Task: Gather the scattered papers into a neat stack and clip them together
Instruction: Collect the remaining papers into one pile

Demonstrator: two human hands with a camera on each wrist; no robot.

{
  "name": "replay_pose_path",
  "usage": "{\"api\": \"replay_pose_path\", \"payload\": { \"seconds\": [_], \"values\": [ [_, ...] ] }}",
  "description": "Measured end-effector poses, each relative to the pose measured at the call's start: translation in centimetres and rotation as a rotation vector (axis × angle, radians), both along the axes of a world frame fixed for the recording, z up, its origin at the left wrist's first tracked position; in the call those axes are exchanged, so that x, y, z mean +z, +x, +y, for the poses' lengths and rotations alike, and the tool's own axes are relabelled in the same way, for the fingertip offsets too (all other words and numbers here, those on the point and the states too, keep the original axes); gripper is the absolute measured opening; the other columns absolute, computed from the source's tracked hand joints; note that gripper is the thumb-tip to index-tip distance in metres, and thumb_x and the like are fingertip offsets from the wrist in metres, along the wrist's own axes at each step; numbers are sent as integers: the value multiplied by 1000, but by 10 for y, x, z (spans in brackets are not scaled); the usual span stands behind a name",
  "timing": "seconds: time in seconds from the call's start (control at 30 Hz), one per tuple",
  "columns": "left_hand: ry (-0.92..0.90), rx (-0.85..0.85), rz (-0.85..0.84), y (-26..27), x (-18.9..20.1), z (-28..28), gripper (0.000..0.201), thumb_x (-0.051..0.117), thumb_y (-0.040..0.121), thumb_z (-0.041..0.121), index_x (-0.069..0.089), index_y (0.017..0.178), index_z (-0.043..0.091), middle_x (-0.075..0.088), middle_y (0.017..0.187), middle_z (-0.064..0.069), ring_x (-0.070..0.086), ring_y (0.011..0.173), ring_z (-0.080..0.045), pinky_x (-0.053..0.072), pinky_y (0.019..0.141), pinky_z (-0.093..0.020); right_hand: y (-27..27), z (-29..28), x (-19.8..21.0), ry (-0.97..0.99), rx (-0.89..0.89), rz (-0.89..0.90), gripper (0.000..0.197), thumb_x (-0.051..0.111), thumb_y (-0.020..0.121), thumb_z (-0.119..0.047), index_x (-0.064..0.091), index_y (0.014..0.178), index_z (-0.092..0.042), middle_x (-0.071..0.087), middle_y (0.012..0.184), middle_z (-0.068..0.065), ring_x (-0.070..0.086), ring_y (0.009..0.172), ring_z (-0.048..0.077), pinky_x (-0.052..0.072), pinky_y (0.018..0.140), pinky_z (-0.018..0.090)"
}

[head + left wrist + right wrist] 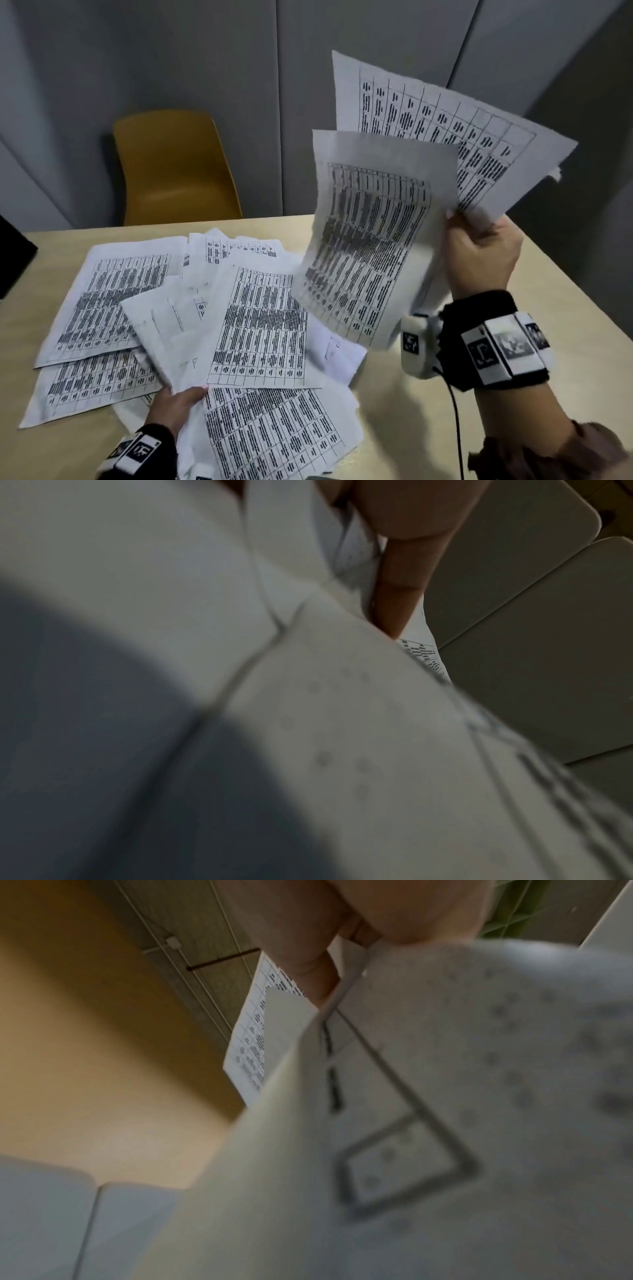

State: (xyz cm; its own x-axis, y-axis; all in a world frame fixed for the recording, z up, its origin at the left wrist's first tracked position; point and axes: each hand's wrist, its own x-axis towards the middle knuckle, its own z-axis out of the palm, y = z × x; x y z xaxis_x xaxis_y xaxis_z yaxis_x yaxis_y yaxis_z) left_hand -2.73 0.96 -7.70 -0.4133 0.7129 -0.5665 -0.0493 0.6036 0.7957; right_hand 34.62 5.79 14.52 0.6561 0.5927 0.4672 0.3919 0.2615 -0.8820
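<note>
Head view shows a yellow chair behind the pale surface, grey wall panels beyond. Right hand fingers pinch two raised sheets; left hand fingers slip under scattered papers, their curl hidden.

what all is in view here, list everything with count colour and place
held papers: at least two, white with black printed tables, raised above the table's right side in the right hand
loose papers: several overlapping, count unclear, white with black tables, spread on the table
table: one, light wood, under the papers
chair: one, yellow, behind the table's far edge
wall panels: several, grey, behind the chair
dark object: one, black, left edge, cannot tell what
clip: none visible
wrist bands: two, black with white markers, one per wrist
left hand: near edge, fingers tucked under a sheet in the pile
right hand: grips the held papers' lower edge
</note>
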Motion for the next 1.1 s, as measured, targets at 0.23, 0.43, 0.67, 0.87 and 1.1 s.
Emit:
{"api": "replay_pose_path", "payload": {
  "seconds": [0.23,0.43,0.67,0.87,1.1],
  "values": [
    [0,-39,10,6,9,-3,38,63,80,0,53,117,-6,61,111,-20,56,105,-36,39,99,-42,-58,-42,-64,-94,207,310,7,62,81,2,63,77,-3,61,50,-24,50,49,-11,41,48,8],
    [-20,-34,23,5,10,-2,27,66,75,-4,60,101,-7,65,110,-24,61,99,-37,43,96,-43,-81,-47,-154,-547,317,410,21,57,85,1,64,73,-15,65,69,-3,59,65,15,49,63,25],
    [20,-25,-17,11,18,-8,28,61,82,3,59,108,-8,63,108,-20,58,97,-32,41,88,-34,-87,-40,-184,-831,286,348,30,51,88,-8,57,116,-18,65,97,3,61,89,24,46,82,28],
    [22,-97,-62,12,16,-17,40,72,78,19,57,112,4,63,109,-11,53,106,-28,34,105,-42,-85,-39,-188,-1059,381,147,20,50,83,-11,58,101,-13,68,104,14,64,93,30,48,78,29],
    [79,-91,-99,9,32,-14,39,67,81,12,56,118,10,65,111,-11,56,111,-35,36,105,-48,-72,-24,-190,-847,414,123,75,81,47,-56,54,110,-26,68,103,3,67,93,23,56,85,44]
  ]
}}
